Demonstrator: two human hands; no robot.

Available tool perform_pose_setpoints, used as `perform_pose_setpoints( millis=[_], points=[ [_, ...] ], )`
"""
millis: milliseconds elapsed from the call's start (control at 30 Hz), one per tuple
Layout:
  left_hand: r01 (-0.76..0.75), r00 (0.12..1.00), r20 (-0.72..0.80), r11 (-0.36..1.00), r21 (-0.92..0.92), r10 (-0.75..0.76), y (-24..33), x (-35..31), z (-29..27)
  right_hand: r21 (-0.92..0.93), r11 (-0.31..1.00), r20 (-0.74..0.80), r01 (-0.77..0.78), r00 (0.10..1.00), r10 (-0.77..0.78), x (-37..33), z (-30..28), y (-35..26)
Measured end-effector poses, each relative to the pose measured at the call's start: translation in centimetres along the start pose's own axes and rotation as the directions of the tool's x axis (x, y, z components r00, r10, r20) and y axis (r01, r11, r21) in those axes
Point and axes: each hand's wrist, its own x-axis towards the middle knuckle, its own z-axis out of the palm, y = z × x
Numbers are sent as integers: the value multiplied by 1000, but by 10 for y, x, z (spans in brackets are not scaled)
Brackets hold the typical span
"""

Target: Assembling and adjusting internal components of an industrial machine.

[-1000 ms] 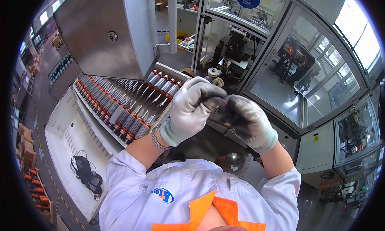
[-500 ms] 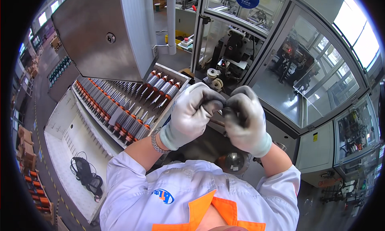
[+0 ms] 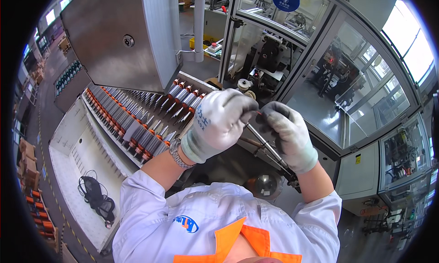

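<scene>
Both my hands wear white gloves with dark, soiled fingertips, raised in front of my chest. My left hand [image 3: 220,119] has its fingers curled into a pinch. Close beside it, my right hand [image 3: 289,132] is pinched too, fingertips turned toward the left ones. A tiny reddish speck shows between the two sets of fingertips, too small to name. Whatever else the fingers hold is hidden. Behind and below the hands runs a shiny metal rod [image 3: 267,146], slanting down to the right. Left of my left hand lie motor rotors [image 3: 185,96] with steel shafts and orange ends.
A slanted tray [image 3: 130,119] holds rows of rotors under a grey metal cabinet [image 3: 114,39]. A white bin [image 3: 68,144] holds a black strapped item [image 3: 97,196]. Ahead stands a glass-doored machine [image 3: 270,57]; another enclosure [image 3: 404,148] is at right.
The hands have moved slightly apart, the right one shifting right and down. The reddish speck and the metal rod between them now show.
</scene>
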Motion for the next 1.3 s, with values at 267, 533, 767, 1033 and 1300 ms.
perform_pose_setpoints(
  millis=[267,533,767,1033,1300],
  points=[
    [279,960,36,948,-151,-277,4,-2,7,-874,109,257,474,640,-724,25,-3,9],
    [577,816,148,797,-176,-558,-38,-18,-14,-885,169,177,434,649,-740,79,-24,-18],
    [830,553,240,553,-72,-798,-132,-35,-5,-912,319,-70,259,667,-741,216,-87,-43],
    [930,362,293,366,-41,-885,-203,-12,41,448,893,-112,49,994,1,283,-146,1],
    [808,579,347,575,-128,-738,-192,24,66,298,947,-501,116,864,52,285,-122,25]
  ],
)
